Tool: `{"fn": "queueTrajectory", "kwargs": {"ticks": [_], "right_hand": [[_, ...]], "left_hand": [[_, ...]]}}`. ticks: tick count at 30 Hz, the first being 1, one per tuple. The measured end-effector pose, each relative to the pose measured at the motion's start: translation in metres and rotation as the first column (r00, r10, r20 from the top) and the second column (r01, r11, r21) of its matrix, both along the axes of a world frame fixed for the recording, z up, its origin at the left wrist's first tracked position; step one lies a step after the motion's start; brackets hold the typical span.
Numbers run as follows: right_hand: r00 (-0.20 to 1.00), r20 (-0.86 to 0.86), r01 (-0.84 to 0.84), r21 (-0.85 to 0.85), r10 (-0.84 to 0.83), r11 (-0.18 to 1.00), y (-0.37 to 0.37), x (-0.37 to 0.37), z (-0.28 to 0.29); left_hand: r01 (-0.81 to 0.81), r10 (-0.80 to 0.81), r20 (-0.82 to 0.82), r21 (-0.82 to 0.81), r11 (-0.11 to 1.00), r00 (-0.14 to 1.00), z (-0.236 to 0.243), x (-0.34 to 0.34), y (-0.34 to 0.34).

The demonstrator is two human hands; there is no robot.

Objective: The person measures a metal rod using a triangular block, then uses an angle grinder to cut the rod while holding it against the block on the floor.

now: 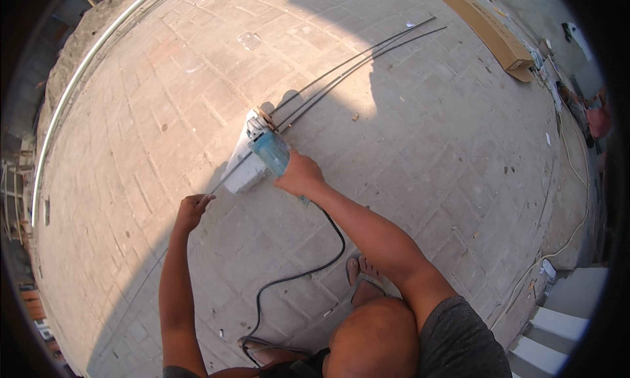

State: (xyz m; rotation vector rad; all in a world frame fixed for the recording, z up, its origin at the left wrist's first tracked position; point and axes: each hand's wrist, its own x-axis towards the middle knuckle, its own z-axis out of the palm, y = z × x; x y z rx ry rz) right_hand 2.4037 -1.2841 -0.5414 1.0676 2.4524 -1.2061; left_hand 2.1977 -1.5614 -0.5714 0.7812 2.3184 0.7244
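My right hand (302,174) is wrapped round the teal body of an angle grinder (270,149). The grinder's head and disc (266,119) are over the far end of a pale block (244,179) lying on the paving. My left hand (191,212) pinches a thin metal rod (225,180). That rod runs up across the block and passes under the grinder, where the tool hides part of it. Whether the disc touches the rod I cannot make out. Beyond the grinder, several dark rods (367,58) stretch away to the far right along the ground.
A black power cord (298,275) loops from the grinder past my sandalled feet (364,276). At the far right lies a long cardboard box (489,30). A white pipe (72,83) curves along the left edge. A pale cable (567,243) trails down the right side beside white steps (558,322).
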Motion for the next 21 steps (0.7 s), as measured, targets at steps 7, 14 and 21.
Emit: {"fn": "queueTrajectory", "kwargs": {"ticks": [7,14,21], "right_hand": [[1.0,0.002,0.001,-0.009,-0.001,1.0,0.0004,-0.0001,-0.0001],[1.0,0.012,0.016,-0.002,-0.016,1.0,-0.0005,-0.0001,0.0001],[1.0,-0.014,0.012,-0.001,-0.012,1.0,-0.0001,-0.0001,0.0006]], "left_hand": [[-0.003,0.003,0.024,0.01,1.0,1.0,0.0001,0.0003,0.0002],[-0.003,0.003,0.016,0.002,1.0,1.0,0.0035,0.0021,0.0016],[-0.025,0.028,0.049,-0.046,0.999,0.998,0.0087,0.0029,0.0032]]}}
